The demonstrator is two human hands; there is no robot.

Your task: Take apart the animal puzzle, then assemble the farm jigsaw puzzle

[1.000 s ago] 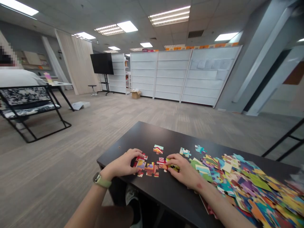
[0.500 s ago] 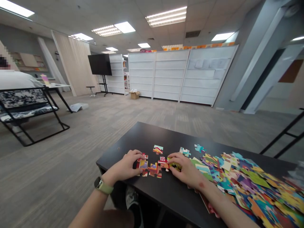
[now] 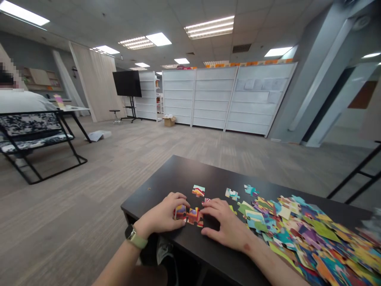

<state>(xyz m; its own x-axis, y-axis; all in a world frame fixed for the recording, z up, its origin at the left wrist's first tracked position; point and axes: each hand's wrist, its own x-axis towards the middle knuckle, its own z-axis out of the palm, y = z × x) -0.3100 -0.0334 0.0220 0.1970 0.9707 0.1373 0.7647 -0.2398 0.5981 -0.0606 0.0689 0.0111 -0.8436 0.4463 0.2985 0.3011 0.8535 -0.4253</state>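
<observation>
My left hand [image 3: 165,213] rests at the left of the dark table, thumb and fingers closed around a purple, orange and red puzzle piece [image 3: 179,212]. Right beside that piece, a similar puzzle piece [image 3: 194,216] lies flat; whether the two are fully interlocked I cannot tell. My right hand [image 3: 224,220] is at the second piece's right side, thumb and fingers spread, fingertips near its edge. Partly hidden under the right fingers is a red puzzle piece with a white pattern [image 3: 207,200]. Just beyond the hands sits a red, white and teal puzzle piece [image 3: 198,190].
A large heap of loose puzzle pieces [image 3: 315,234] covers the right of the black table [image 3: 184,171]. Two blue-toned pieces, one pale [image 3: 232,194] and one teal [image 3: 251,190], lie toward the back. At far left a person sits on a patterned chair [image 3: 32,125].
My right hand has shifted toward me, off the red piece, with its fingers more spread beside the middle piece. My left hand stays at the same piece. The view has tipped slightly.
</observation>
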